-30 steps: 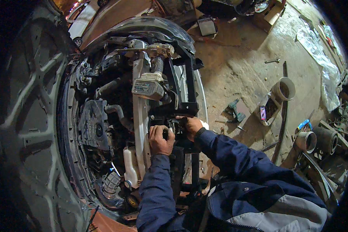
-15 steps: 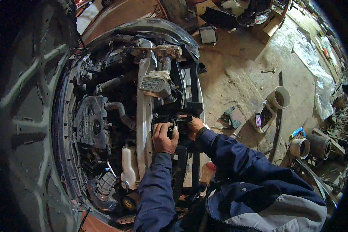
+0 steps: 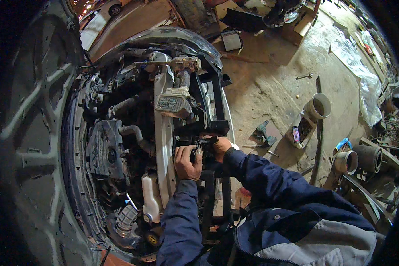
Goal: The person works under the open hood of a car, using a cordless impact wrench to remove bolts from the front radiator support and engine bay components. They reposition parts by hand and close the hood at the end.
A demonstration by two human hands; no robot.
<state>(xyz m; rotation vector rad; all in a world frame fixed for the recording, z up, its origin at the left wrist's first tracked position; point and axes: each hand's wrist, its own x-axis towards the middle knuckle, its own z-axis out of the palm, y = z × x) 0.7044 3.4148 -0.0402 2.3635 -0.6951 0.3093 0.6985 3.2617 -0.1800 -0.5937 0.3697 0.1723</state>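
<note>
Over the car's front end, my left hand is closed, thumb and fingers pinched on a small part that I cannot make out. Just right of it, my right hand is curled around something dark at the black front frame, its fingers partly hidden. Both hands are almost touching, beside the silver crossbeam. A cordless power tool with a large battery rests across that beam, beyond my hands.
The raised hood stands at the left. Around the engine cover are hoses and a white fluid reservoir. On the floor at right lie a green cordless drill, a wrench, a bucket and a phone.
The view has shifted slightly. My hands stay together at the same spot on the frame, with only small finger movements.
</note>
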